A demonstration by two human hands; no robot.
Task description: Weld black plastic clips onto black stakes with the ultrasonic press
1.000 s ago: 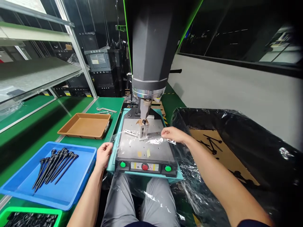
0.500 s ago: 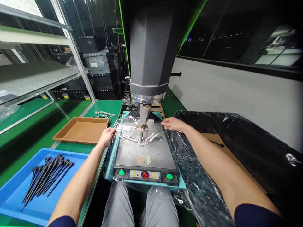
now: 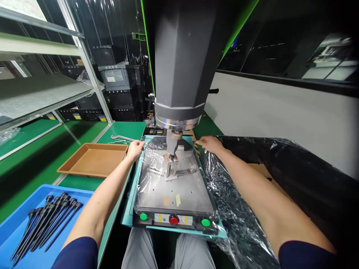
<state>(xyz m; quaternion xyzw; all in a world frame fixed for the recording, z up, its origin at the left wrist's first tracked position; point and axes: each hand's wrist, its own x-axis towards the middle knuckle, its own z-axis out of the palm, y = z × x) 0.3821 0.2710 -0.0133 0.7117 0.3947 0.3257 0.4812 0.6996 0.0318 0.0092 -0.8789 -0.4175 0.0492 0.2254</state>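
Observation:
A grey press machine (image 3: 182,63) stands over a metal base plate (image 3: 174,186) with a small fixture (image 3: 171,164) under its horn. A clear plastic film (image 3: 153,164) lies crinkled over the plate. My left hand (image 3: 135,148) is closed on the film's far left corner. My right hand (image 3: 207,144) is closed on the film's far right corner, beside the black bag.
Green and red buttons (image 3: 174,219) line the machine's front. A brown tray (image 3: 94,160) and wrenches (image 3: 120,139) lie to the left. A blue tray (image 3: 42,220) holds several black pins. A black plastic-lined box (image 3: 280,172) stands to the right. Metal shelving (image 3: 42,89) is at left.
Both hands have moved away from me toward the back of the plate, drawing the clear film with them. The camera has shifted closer to the machine.

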